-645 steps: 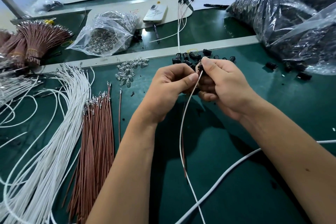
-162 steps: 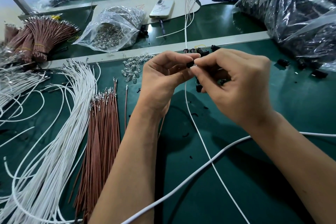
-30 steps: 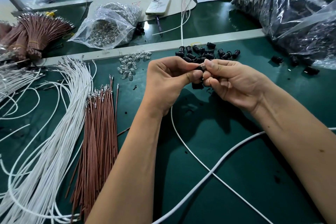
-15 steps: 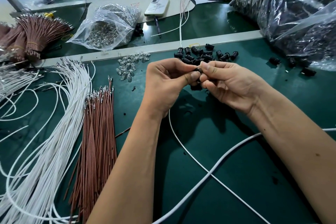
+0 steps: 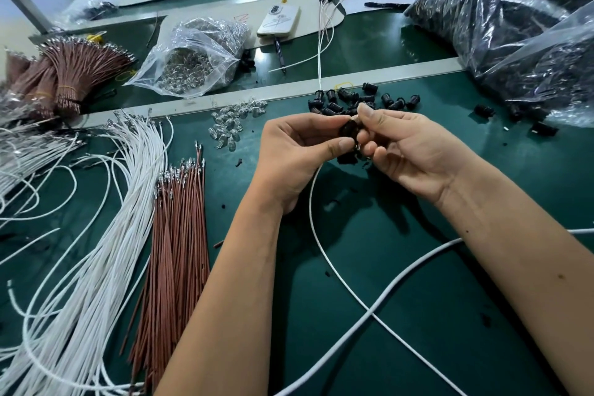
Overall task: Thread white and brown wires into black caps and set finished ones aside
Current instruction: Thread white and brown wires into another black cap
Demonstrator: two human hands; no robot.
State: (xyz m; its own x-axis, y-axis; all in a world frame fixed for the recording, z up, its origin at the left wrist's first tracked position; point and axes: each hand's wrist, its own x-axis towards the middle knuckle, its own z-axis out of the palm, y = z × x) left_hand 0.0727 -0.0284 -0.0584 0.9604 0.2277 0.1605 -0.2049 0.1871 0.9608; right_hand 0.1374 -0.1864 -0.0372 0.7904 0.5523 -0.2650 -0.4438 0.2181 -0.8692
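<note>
Trailing toward the viewer — white wire (image 5: 316,236) from pinched black cap (image 5: 349,131).

Bright even overhead light, soft shadows, bag glare, wide-angle edge distortion

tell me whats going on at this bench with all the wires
A person is assembling small parts over a green work mat. Both hands pinch one small black plastic cap between them: the left hand from the left, the right hand from the right. A thin white wire trails from the cap down toward the person. Loose black caps lie just beyond the hands; bundles of white wires and brown wires wait at the left.
</note>
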